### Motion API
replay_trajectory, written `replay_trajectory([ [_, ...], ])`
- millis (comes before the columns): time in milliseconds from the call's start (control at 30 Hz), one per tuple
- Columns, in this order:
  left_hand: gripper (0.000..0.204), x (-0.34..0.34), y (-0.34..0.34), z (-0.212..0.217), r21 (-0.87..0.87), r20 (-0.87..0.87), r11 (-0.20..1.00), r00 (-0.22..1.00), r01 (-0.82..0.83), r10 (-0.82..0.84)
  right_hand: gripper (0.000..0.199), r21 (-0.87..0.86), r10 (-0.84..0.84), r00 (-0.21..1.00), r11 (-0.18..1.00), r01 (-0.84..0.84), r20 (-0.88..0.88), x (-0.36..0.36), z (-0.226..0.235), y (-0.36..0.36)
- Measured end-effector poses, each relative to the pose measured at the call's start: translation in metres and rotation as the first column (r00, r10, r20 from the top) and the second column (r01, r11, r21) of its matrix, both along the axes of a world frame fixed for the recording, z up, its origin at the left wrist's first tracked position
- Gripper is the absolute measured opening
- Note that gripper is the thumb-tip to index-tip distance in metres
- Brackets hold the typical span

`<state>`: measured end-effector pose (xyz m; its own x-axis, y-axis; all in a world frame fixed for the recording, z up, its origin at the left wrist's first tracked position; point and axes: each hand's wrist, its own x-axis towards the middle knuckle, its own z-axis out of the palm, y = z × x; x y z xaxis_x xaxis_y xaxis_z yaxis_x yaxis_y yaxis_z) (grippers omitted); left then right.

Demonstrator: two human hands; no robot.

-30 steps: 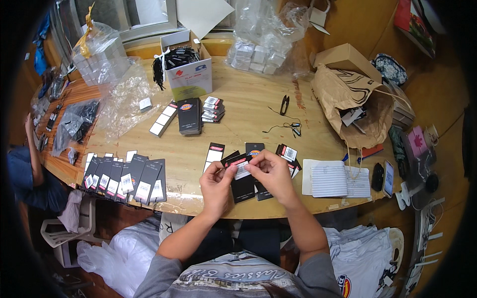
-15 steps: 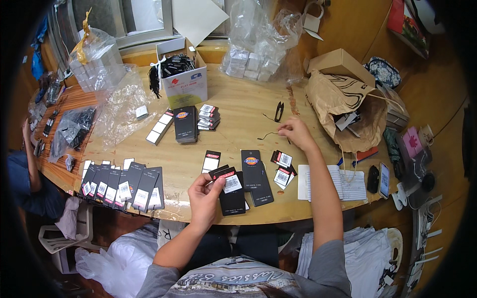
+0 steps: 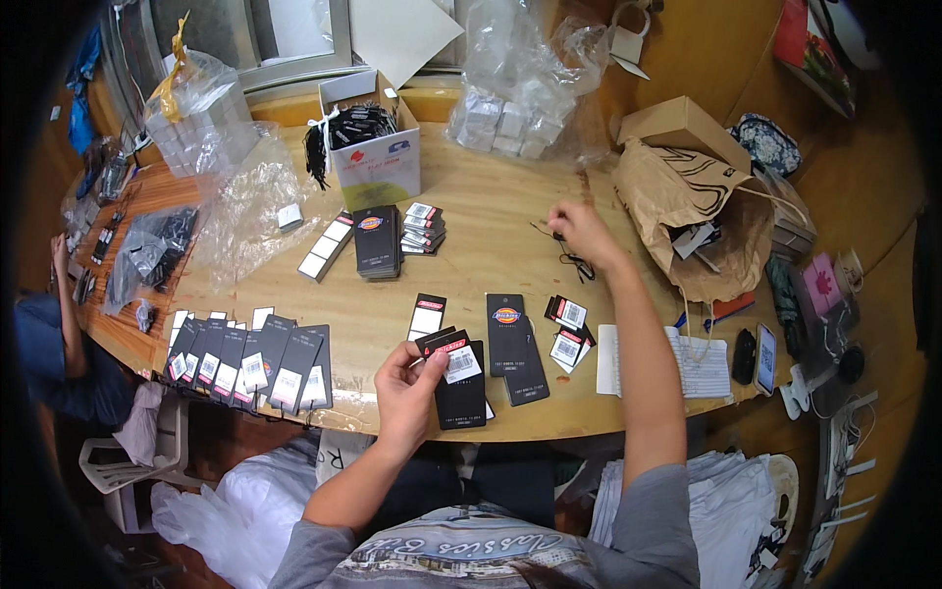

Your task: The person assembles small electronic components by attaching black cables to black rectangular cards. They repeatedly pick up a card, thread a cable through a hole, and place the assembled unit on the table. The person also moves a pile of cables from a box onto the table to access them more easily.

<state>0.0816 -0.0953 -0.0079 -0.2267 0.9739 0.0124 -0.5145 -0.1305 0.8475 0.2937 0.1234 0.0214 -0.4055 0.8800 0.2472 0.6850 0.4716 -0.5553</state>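
My left hand (image 3: 409,385) holds a small stack of black hang tags (image 3: 448,353) with a white label, just above the table's front edge. My right hand (image 3: 581,230) reaches far across the wooden table (image 3: 491,206), its fingers pinched on thin black strings (image 3: 569,253) lying there. More black tags (image 3: 514,334) and small tags (image 3: 567,329) lie between the two hands. A row of finished tags (image 3: 250,358) is fanned out at the front left.
A white box of black strings (image 3: 368,147) and stacks of tags (image 3: 378,240) stand at the back. Clear plastic bags (image 3: 245,206), a brown paper bag (image 3: 697,211), a notepad (image 3: 677,361) and phones (image 3: 756,355) lie around. Another person's arm (image 3: 64,294) shows at far left.
My right hand left the tags that both hands held and moved out to the strings at the back right. My left hand stays near the front with the tags.
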Motion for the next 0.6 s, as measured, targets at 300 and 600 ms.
replay_trajectory([
  [300, 0.006, 0.001, -0.004, 0.003, -0.038, -0.02, 0.999, 1.0, 0.015, -0.016, 0.002, -0.153, -0.064, 0.848, 0.988, -0.02, -0.526, -0.008, 0.049, 0.004],
  [600, 0.022, 0.003, 0.0, 0.001, 0.079, 0.052, 0.99, 0.991, 0.118, -0.122, 0.019, -0.197, -0.001, 0.774, 0.967, -0.16, -0.634, -0.018, 0.058, -0.01],
])
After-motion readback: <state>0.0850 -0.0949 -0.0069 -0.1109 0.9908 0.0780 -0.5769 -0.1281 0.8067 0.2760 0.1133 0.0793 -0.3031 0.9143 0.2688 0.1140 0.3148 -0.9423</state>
